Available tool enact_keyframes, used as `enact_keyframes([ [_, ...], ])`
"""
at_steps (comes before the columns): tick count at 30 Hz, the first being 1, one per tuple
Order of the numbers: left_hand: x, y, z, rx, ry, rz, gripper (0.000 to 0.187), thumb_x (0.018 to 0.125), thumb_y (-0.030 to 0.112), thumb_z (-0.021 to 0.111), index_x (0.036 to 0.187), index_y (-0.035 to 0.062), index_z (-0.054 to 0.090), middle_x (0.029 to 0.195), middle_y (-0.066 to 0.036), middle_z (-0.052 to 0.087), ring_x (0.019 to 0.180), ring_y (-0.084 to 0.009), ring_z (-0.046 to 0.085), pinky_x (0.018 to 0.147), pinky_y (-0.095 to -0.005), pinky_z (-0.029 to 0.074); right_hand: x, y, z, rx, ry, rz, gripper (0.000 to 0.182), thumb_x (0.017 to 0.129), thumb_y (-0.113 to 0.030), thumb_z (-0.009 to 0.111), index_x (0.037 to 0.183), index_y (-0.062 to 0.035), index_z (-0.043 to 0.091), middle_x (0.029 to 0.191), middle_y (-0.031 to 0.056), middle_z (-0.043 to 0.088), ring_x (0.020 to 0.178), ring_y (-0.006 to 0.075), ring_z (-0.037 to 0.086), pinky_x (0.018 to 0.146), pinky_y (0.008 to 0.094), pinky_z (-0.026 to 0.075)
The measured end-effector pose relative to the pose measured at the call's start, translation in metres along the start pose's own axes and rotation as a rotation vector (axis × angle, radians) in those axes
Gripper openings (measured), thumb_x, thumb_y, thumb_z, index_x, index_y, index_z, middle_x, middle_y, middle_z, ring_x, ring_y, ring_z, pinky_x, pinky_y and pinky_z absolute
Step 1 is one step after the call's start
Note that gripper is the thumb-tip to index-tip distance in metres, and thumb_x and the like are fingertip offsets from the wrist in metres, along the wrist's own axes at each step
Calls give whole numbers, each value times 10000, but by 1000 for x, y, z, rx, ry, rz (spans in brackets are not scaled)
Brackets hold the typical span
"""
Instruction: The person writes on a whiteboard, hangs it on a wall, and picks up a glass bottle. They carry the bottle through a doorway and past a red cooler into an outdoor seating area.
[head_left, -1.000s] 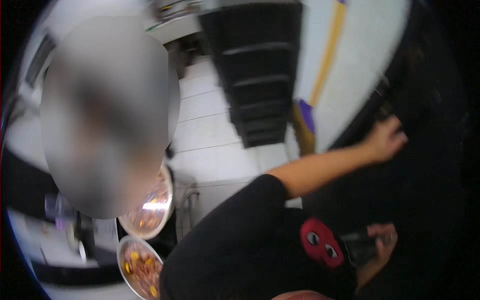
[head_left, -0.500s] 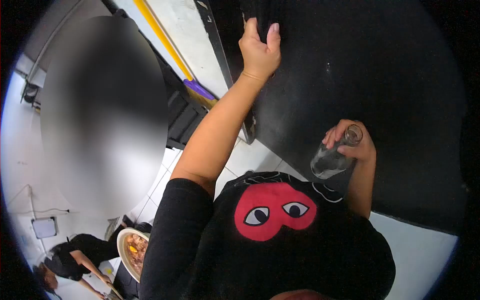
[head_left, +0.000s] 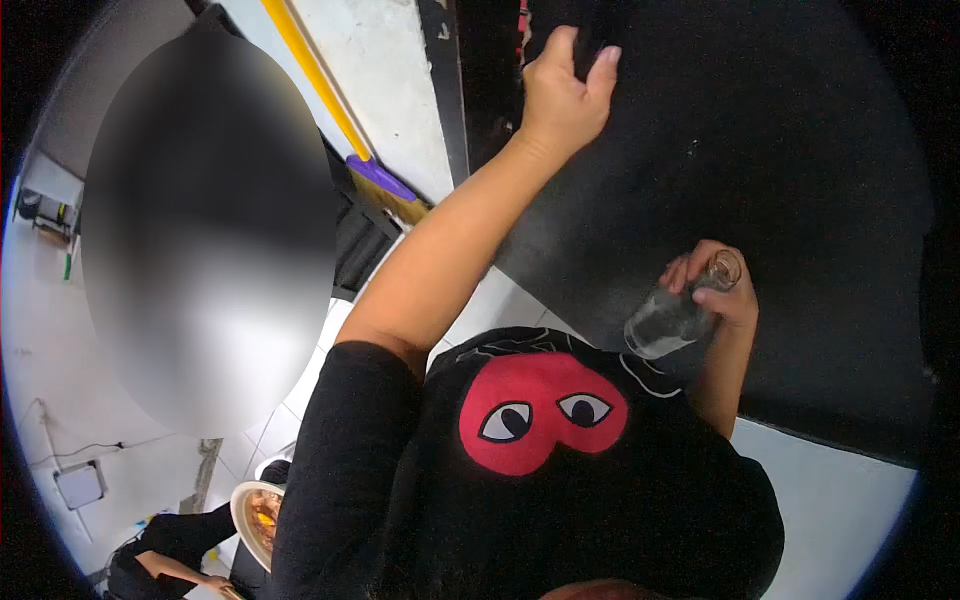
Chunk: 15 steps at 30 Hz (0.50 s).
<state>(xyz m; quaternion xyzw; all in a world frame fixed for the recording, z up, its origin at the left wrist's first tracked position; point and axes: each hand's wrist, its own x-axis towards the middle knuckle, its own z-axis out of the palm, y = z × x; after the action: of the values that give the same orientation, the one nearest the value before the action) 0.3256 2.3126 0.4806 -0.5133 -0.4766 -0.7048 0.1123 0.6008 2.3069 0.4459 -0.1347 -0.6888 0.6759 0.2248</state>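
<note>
My left hand (head_left: 565, 90) reaches up and forward, its fingers curled over the edge of a large black door (head_left: 760, 150). My right hand (head_left: 722, 285) is held close to my chest and grips a clear glass bottle (head_left: 668, 320) near its neck. The bottle is tilted, with its base toward my black shirt with a red heart print (head_left: 540, 410). The bottle looks empty.
A blurred person stands close on my left. A yellow-handled broom with a purple head (head_left: 375, 175) leans on the white wall. Dark stairs (head_left: 360, 240) lie behind it. At the lower left another person in black (head_left: 170, 545) stands by a metal bowl of food (head_left: 258, 515).
The view swung from the room toward the black door. My left hand has shifted right along with the door's edge. My right hand still holds the bottle, a little lower.
</note>
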Motion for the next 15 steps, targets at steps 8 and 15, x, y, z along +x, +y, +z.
enact_keyframes([
  [8,26,-8,32,-136,-39,-68,280,807,199,575,925,-51,527,819,-261,562,782,-407,554,674,-409,440,14,9,-23,-66,100,-39,260,641,-157,682,771,-40,490,709,118,585,730,227,591,774,411,463],
  [15,39,-36,84,-271,-78,-114,293,827,216,556,925,-56,507,752,-212,557,702,-330,551,649,-358,436,25,13,-50,-77,173,-34,256,638,-178,695,773,-58,513,700,105,586,709,218,596,763,417,466],
])
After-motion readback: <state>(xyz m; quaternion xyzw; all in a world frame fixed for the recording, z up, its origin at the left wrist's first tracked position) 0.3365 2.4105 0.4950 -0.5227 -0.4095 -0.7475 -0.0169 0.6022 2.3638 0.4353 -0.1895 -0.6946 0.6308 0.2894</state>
